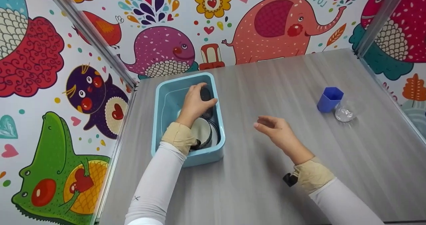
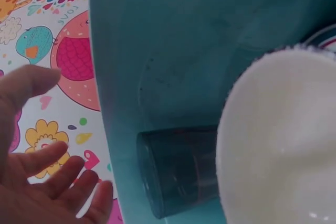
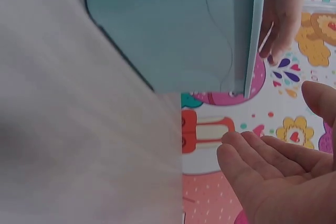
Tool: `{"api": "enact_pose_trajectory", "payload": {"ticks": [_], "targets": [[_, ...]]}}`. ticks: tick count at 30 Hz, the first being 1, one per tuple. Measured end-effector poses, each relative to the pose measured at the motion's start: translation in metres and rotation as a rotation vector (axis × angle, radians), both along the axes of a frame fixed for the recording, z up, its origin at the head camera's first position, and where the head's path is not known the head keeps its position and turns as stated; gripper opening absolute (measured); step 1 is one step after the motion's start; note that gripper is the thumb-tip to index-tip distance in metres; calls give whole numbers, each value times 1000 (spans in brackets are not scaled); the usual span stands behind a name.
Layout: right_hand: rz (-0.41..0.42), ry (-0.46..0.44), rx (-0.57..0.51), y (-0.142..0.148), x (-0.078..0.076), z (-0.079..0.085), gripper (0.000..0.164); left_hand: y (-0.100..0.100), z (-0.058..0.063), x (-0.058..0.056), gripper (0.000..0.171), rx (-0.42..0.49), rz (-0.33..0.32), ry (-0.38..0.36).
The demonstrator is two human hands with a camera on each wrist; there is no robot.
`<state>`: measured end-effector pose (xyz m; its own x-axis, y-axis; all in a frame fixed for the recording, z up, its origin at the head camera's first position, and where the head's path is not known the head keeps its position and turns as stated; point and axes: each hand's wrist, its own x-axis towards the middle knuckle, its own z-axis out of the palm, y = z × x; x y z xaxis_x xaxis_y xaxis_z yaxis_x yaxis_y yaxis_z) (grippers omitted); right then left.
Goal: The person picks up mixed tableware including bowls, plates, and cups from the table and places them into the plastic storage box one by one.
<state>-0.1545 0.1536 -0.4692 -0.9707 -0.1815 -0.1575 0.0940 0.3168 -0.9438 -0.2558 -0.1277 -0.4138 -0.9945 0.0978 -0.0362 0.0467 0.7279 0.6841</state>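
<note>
My left hand [image 1: 194, 106] hangs over the light blue bin [image 1: 155, 118], fingers spread and relaxed, with nothing in its grasp. Below it a dark see-through cup [image 2: 178, 171] lies on its side in the bin. Beside the cup sits a white bowl [image 2: 283, 140] with a dark patterned rim, partly hidden by my left wrist in the head view. A dark-rimmed dish [image 2: 326, 38] shows at the bowl's edge. Off the bin's right side, my right hand [image 1: 281, 133] hovers above the table, its fingers loosely bent and holding nothing.
A blue hexagonal cup [image 1: 329, 100] stands at the table's right, with a clear glass [image 1: 345, 113] close by it. Metal frame posts [image 1: 96, 42] and cartoon-printed wall panels border the grey table [image 1: 266, 85].
</note>
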Motion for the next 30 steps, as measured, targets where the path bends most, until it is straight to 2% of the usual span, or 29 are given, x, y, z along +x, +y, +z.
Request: {"api": "enact_pose_trajectory", "payload": {"ticks": [8, 15, 25, 30], "targets": [[-45, 10, 73, 20, -1, -12, 71, 2, 9, 8, 70, 17, 7, -14], [-136, 40, 135, 49, -3, -16, 70, 8, 23, 9, 69, 53, 1, 23], [-205, 55, 136, 77, -6, -11, 72, 16, 24, 19, 68, 63, -43, 53], [-273, 81, 131, 96, -10, -10, 72, 24, 25, 24, 67, 77, -54, 46]]}}
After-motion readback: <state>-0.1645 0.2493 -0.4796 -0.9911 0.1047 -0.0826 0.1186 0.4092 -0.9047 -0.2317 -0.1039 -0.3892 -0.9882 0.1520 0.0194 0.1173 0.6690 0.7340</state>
